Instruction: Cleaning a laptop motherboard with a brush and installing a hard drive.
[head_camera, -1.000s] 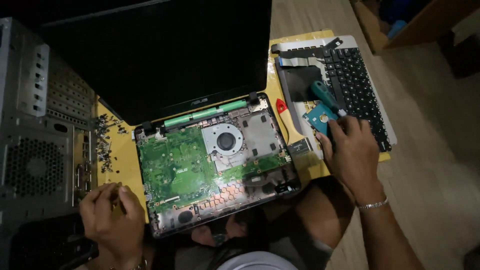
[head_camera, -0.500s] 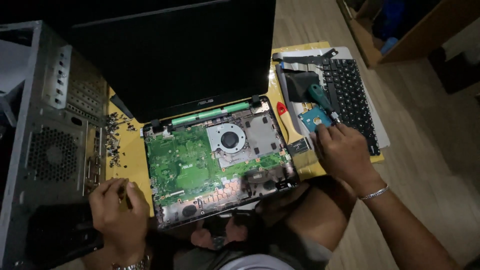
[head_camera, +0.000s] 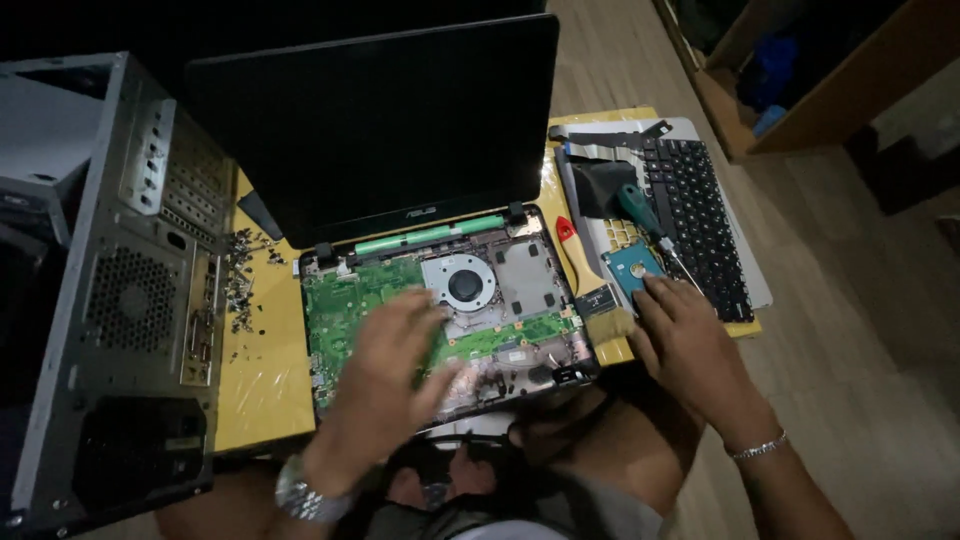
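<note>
An opened laptop (head_camera: 500, 280) lies on a yellow table (head_camera: 262, 372), its green circuit board and round fan (head_camera: 462, 283) exposed and its dark screen (head_camera: 380, 130) standing up. My left hand (head_camera: 385, 375), blurred, hovers over the board with the fingers spread and nothing in it. My right hand (head_camera: 690, 352) rests at the laptop's right side, its fingertips on a small blue hard drive (head_camera: 633, 266). A teal-handled screwdriver (head_camera: 645, 218) lies just beyond the drive. A paint brush (head_camera: 600, 300) lies between the laptop and my right hand.
A removed black keyboard (head_camera: 695, 215) lies to the right of the laptop. A grey desktop computer case (head_camera: 100, 300) stands at the left. Several loose screws (head_camera: 240, 280) are scattered between case and laptop. A cardboard box (head_camera: 800, 90) sits on the wooden floor, far right.
My left hand has moved from the table's near left corner up and right over the circuit board. My right hand stays by the blue drive.
</note>
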